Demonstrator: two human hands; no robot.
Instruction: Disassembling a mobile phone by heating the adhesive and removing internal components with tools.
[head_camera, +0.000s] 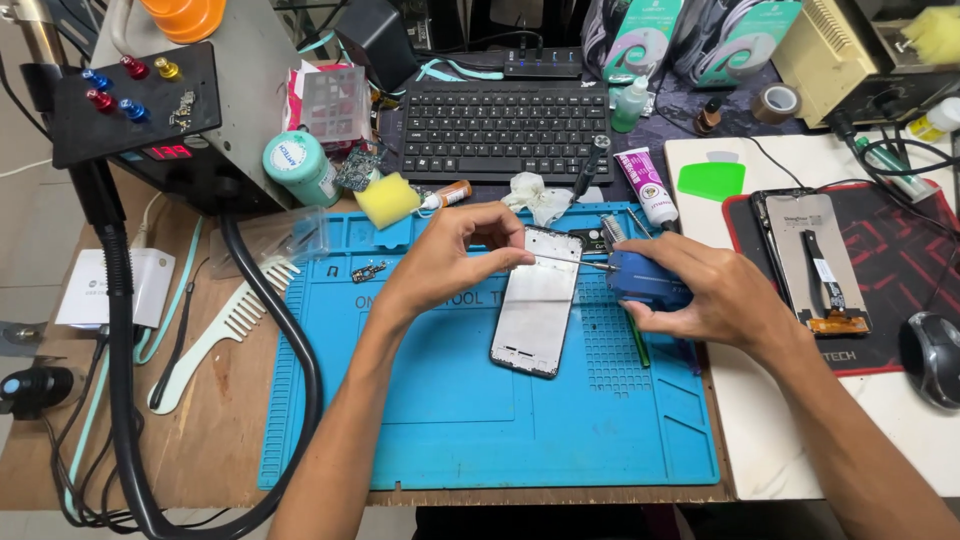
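Observation:
A phone frame (536, 305) with a pale inner face lies on the blue silicone work mat (450, 420). My left hand (455, 252) rests over its top edge, fingers pinched on a thin metal rod (570, 260) that runs to the right. My right hand (695, 290) grips a blue tool body (640, 278) at the right end of that rod, just right of the frame.
A black keyboard (500, 130) sits behind the mat. A hot-air station (190, 110) with a black hose (290, 330) stands at the left, a white comb (220, 335) beside it. A detached phone screen (815, 260) lies on a red-black pad, a mouse (930, 355) at right.

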